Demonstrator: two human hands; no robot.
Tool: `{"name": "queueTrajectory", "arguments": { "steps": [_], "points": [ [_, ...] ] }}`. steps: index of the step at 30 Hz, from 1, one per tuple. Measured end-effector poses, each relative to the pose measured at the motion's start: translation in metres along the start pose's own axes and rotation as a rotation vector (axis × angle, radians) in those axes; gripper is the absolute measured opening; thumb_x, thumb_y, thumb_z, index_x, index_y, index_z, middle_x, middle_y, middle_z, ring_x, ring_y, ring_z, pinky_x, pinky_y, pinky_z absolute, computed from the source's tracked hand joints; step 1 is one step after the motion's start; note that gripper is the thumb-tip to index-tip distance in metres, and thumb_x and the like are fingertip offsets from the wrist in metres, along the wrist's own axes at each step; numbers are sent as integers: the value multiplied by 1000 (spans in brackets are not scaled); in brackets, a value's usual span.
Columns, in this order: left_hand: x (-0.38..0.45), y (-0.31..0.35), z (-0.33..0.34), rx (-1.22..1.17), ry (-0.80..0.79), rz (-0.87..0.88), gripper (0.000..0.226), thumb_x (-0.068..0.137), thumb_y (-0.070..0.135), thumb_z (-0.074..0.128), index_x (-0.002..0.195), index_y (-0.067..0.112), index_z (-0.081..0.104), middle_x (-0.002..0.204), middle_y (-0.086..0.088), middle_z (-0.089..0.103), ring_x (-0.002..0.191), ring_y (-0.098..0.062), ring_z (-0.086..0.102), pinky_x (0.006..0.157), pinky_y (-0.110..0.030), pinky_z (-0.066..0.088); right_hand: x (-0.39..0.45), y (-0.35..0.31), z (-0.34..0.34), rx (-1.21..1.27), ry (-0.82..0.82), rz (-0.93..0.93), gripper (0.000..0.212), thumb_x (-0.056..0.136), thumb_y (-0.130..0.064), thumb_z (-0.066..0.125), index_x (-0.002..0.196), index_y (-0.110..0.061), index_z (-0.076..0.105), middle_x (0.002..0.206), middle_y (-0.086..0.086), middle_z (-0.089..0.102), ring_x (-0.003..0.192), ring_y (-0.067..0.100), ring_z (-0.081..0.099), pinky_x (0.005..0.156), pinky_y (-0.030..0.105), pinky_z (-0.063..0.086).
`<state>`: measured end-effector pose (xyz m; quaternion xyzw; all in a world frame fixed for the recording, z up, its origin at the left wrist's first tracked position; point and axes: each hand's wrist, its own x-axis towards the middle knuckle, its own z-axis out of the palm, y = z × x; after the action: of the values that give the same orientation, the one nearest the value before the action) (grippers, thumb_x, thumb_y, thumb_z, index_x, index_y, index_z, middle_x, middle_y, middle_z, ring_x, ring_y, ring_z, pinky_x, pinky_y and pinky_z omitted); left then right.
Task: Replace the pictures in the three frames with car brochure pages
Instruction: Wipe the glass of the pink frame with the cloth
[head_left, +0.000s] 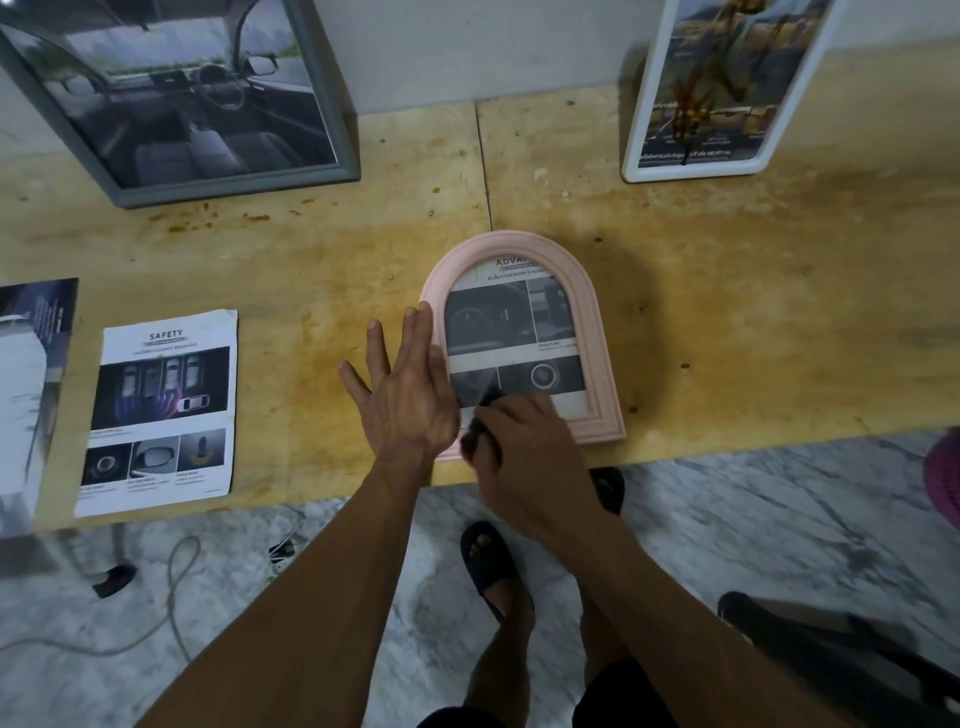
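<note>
A pink arched frame (597, 332) lies face up near the table's front edge, with a car brochure page (514, 332) behind its glass. My left hand (410, 395) rests flat on the frame's left rim, fingers straight and spread. My right hand (524, 447) is blurred and covers the frame's lower left corner, its fingers curled over the bottom edge with a dark patch at the thumb. A grey frame (332, 104) with a car interior page leans on the wall at back left. A white frame (639, 130) leans at back right. A loose "SAFETY" brochure page (166, 405) lies at left.
Another brochure (31, 395) lies at the far left edge of the wooden table (727, 312). Below the front edge are a marble floor, my sandalled feet (488, 561), a loose cable (176, 582) and a dark chair (831, 654) at right.
</note>
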<state>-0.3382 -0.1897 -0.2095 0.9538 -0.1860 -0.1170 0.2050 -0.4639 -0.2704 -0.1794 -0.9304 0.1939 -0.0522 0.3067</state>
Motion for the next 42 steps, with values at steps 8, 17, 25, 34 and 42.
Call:
{"name": "queueTrajectory", "arguments": {
  "steps": [8,17,25,34,42],
  "points": [
    [0,-2,-2,-9,-9,28,53,108,48,16,159,38,13,166,15,17,155,-22,-6,118,-62,-11,-2,2,1,-101,41,-38,31,89,-30,43,90,-13,69,94,4,60,87,22,53,67,36,49],
    [1,-2,-5,12,-24,38,53,107,47,14,159,36,11,166,12,18,155,-25,-3,117,-66,-6,-21,74,-54,-276,221,-92,23,89,-13,53,90,1,71,87,11,59,81,29,56,66,42,52],
    [1,-1,-5,11,-37,38,53,107,47,13,159,38,10,166,12,17,155,-25,-3,117,-66,-6,11,135,-89,-245,391,178,20,93,-7,60,107,5,67,99,19,56,92,37,49,69,47,49],
    [1,0,-8,-6,-43,40,53,106,49,14,158,39,11,166,13,18,155,-23,-2,117,-64,-7,29,131,-89,-571,465,363,22,89,-25,55,100,-16,72,106,1,65,101,32,52,82,45,37],
    [2,-2,-10,-80,118,1,46,99,43,40,128,11,58,150,-15,45,143,-34,32,115,-56,24,37,72,-72,-74,113,394,37,94,-22,52,130,-11,53,117,12,55,109,33,52,89,45,42]
  ]
}}
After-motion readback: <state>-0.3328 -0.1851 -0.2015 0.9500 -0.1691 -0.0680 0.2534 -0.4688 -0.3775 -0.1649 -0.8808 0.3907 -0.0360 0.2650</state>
